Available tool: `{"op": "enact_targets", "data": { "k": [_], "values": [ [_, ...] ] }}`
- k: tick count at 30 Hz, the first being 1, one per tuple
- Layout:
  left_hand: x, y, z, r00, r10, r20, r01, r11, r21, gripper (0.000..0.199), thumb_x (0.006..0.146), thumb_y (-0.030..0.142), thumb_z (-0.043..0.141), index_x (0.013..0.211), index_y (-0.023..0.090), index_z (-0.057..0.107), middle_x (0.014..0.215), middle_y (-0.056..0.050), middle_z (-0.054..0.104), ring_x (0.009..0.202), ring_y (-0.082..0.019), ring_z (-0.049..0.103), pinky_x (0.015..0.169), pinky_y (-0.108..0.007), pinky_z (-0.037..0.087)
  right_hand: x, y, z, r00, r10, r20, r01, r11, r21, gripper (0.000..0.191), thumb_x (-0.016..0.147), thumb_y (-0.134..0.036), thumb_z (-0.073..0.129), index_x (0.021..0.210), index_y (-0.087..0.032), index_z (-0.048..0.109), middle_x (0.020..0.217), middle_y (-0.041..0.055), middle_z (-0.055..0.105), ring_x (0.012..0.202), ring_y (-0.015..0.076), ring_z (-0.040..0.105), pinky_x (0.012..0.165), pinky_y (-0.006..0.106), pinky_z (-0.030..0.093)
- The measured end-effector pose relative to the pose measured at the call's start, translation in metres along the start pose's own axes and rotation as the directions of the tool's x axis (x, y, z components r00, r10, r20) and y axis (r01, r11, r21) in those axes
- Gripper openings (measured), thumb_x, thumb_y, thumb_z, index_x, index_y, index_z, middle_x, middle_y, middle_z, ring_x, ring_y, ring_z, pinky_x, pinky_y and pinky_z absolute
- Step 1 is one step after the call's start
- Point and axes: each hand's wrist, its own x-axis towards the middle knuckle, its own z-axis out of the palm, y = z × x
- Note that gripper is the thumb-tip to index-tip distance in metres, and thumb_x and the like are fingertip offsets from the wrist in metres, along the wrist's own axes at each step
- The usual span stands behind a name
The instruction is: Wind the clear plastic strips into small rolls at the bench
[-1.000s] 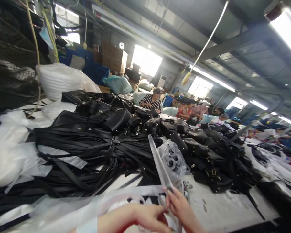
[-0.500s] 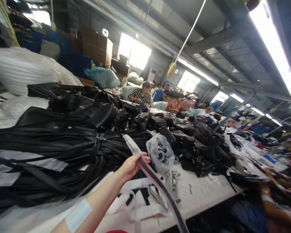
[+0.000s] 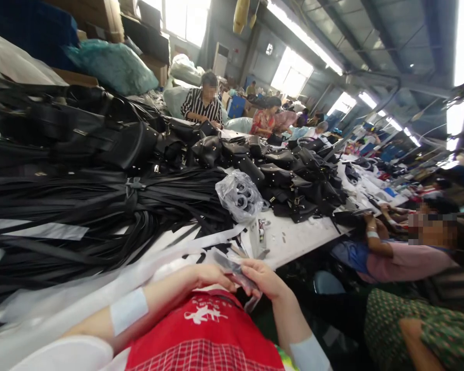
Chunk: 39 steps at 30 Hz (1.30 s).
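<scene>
Close in front of my red apron (image 3: 216,330), both my hands are at a dark strap in a clear plastic sleeve (image 3: 225,262). My left hand (image 3: 212,278) is closed on it from the left, its fingertips partly hidden. My right hand (image 3: 261,277) pinches it from the other side between thumb and fingers. One short end of the plastic hangs below the right hand. Just beyond the hands, on the white table (image 3: 294,234), lie a pale strip (image 3: 220,237) and a clear plastic bag of ring-shaped rolls (image 3: 240,196).
A large bundle of black straps (image 3: 81,201) covers the left of the table. Black leather bags (image 3: 286,175) are heaped behind. To my right sits a co-worker in pink (image 3: 410,260), with a green patterned garment (image 3: 417,330) nearer. Another person in stripes (image 3: 203,105) works across the table.
My left hand has drawn the plastic-sleeved strap back from over the table to my apron. My right hand has come into view and grips it too. The camera view has tilted down.
</scene>
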Motion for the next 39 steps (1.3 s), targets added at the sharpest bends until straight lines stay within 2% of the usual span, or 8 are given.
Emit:
{"op": "enact_targets", "data": {
  "k": [3, 8, 20, 23, 27, 30, 33, 39],
  "values": [
    [-0.016, 0.018, -0.027, 0.975, 0.146, -0.169, -0.194, 0.928, -0.319, 0.084, 0.068, 0.048, 0.077, 0.143, 0.026, 0.044, 0.136, -0.01, 0.058, 0.124, -0.03, 0.055, 0.106, -0.044, 0.038, -0.015, 0.015, -0.024, 0.999, 0.034, 0.008, -0.033, 0.998, -0.06, 0.044, 0.086, -0.054, 0.061, 0.102, -0.013, 0.062, 0.051, -0.0049, 0.061, 0.029, 0.004, 0.038, 0.03, 0.014, 0.021],
    [-0.019, 0.042, -0.043, 0.824, 0.09, -0.56, -0.451, 0.702, -0.551, 0.04, 0.094, 0.039, 0.054, 0.121, 0.012, 0.063, 0.117, -0.017, 0.069, 0.1, -0.026, 0.067, 0.097, -0.039, 0.045, -0.022, 0.036, -0.035, 0.993, 0.117, 0.006, -0.116, 0.99, -0.076, 0.051, 0.081, -0.061, 0.063, 0.096, -0.012, 0.06, 0.058, 0.0008, 0.068, 0.033, 0.0068, 0.049, 0.033, 0.014, 0.03],
    [-0.001, 0.033, 0.021, 0.925, 0.099, -0.366, -0.168, 0.972, -0.161, 0.042, 0.092, 0.046, 0.055, 0.114, 0.014, 0.07, 0.111, -0.014, 0.073, 0.103, -0.027, 0.066, 0.089, -0.035, 0.048, -0.001, 0.025, 0.01, 0.985, -0.034, -0.166, 0.0, 0.98, -0.2, 0.061, 0.089, -0.07, 0.041, 0.087, -0.013, 0.063, 0.052, 0.0013, 0.063, 0.035, 0.0111, 0.055, 0.034, 0.019, 0.041],
    [-0.004, 0.037, 0.005, 0.891, 0.111, -0.441, -0.199, 0.967, -0.159, 0.038, 0.088, 0.043, 0.061, 0.109, 0.012, 0.071, 0.106, -0.014, 0.074, 0.099, -0.027, 0.067, 0.088, -0.034, 0.048, -0.005, 0.026, 0.005, 0.972, -0.078, -0.224, 0.016, 0.964, -0.266, 0.058, 0.09, -0.069, 0.04, 0.081, -0.016, 0.061, 0.05, 0.0, 0.06, 0.034, 0.0103, 0.051, 0.033, 0.02, 0.038],
    [-0.011, 0.061, -0.031, 0.764, 0.196, -0.615, -0.308, 0.948, -0.081, 0.037, 0.086, 0.041, 0.065, 0.105, 0.01, 0.071, 0.099, -0.015, 0.075, 0.087, -0.023, 0.069, 0.08, -0.03, 0.051, -0.016, 0.022, -0.008, 0.958, -0.124, -0.258, 0.012, 0.918, -0.396, 0.054, 0.091, -0.066, 0.042, 0.071, -0.019, 0.058, 0.051, -0.0007, 0.058, 0.035, 0.0098, 0.048, 0.035, 0.02, 0.034],
    [-0.015, 0.08, -0.044, 0.846, 0.118, -0.519, -0.085, 0.993, 0.088, 0.025, 0.085, 0.034, 0.067, 0.09, 0.011, 0.075, 0.085, -0.01, 0.075, 0.072, -0.018, 0.068, 0.064, -0.022, 0.05, -0.02, 0.016, -0.013, 0.969, -0.133, -0.207, 0.017, 0.877, -0.48, 0.052, 0.093, -0.063, 0.042, 0.068, -0.02, 0.056, 0.052, -0.0015, 0.057, 0.036, 0.0103, 0.048, 0.036, 0.021, 0.033],
    [-0.014, 0.083, -0.038, 0.954, -0.15, -0.26, 0.186, 0.975, 0.12, 0.016, 0.079, 0.03, 0.074, 0.073, 0.016, 0.073, 0.062, -0.003, 0.068, 0.051, -0.015, 0.061, 0.046, -0.02, 0.043, -0.018, 0.011, -0.012, 0.975, -0.147, -0.167, 0.035, 0.841, -0.539, 0.051, 0.094, -0.059, 0.04, 0.067, -0.02, 0.057, 0.052, -0.0017, 0.056, 0.037, 0.0105, 0.048, 0.037, 0.021, 0.033],
    [-0.011, 0.067, -0.021, 0.881, -0.464, 0.095, 0.465, 0.885, 0.012, 0.026, 0.077, 0.037, 0.075, 0.062, 0.018, 0.068, 0.038, 0.003, 0.041, 0.026, -0.01, 0.032, 0.026, -0.02, 0.019, -0.02, 0.0, -0.022, 0.973, -0.214, -0.081, 0.116, 0.768, -0.629, 0.041, 0.091, -0.051, 0.054, 0.073, -0.016, 0.065, 0.057, -0.0016, 0.056, 0.051, 0.0116, 0.049, 0.05, 0.022, 0.035]
  ]
}}
